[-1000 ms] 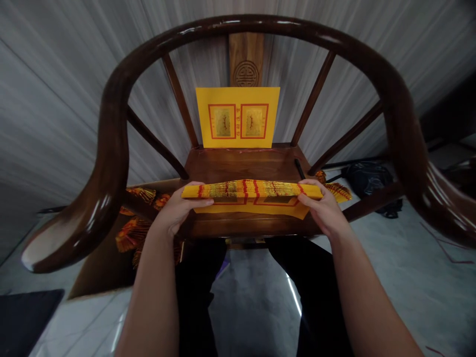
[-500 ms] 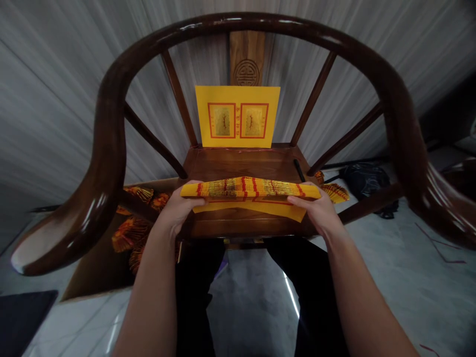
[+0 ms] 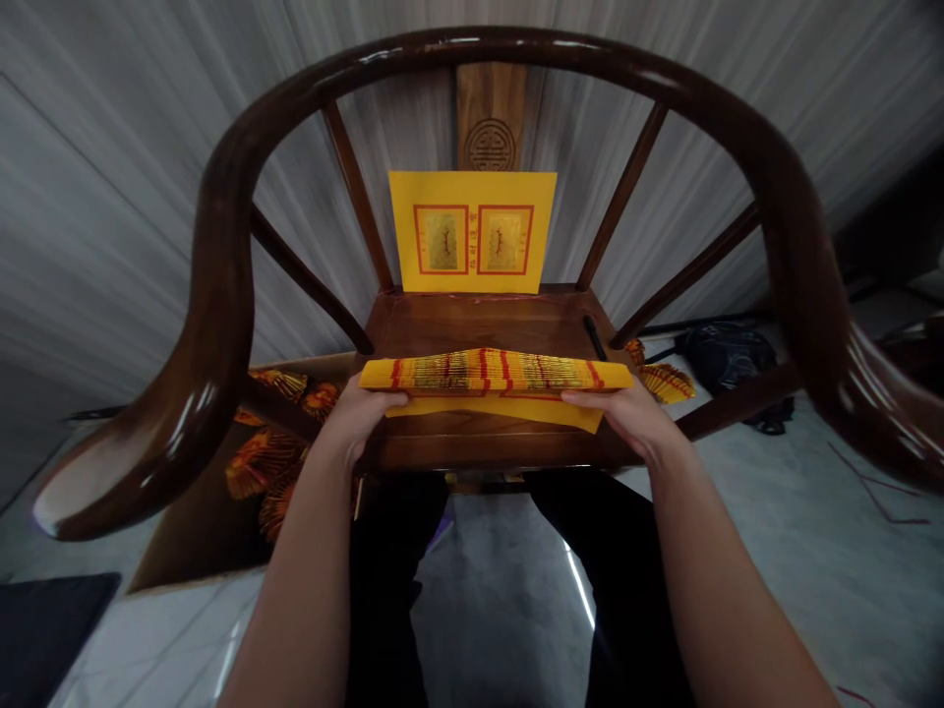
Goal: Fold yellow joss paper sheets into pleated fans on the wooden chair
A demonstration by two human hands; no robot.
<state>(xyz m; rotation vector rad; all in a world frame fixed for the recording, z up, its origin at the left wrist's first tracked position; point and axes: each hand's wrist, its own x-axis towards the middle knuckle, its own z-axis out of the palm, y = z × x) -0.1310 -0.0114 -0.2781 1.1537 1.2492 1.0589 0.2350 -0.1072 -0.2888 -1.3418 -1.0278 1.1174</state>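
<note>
A stack of folded yellow paper [image 3: 494,371] with red and gold markings spans between my two hands, above the chair seat [image 3: 472,317]. My left hand [image 3: 357,411] grips its left end, thumb along the near edge. At the right end my right hand [image 3: 626,408] holds it the same way, its thumb pointing inward. Fingers under the stack are hidden. Below it, a flat yellow sheet [image 3: 575,413] shows on the front of the seat. Another yellow sheet [image 3: 473,236] with two red-framed gold squares stands against the chair back.
Dark wooden armrests [image 3: 221,236] curve around both sides. A black pen [image 3: 593,336] lies at the seat's right. Folded paper pieces [image 3: 258,462] fill a cardboard box [image 3: 184,541] at left; more folded paper [image 3: 668,383] and a black bag [image 3: 727,364] are at right.
My right hand has shifted slightly inward, its thumb reaching further along the stack. Both hands still hold the folded paper. The whole view has moved a little.
</note>
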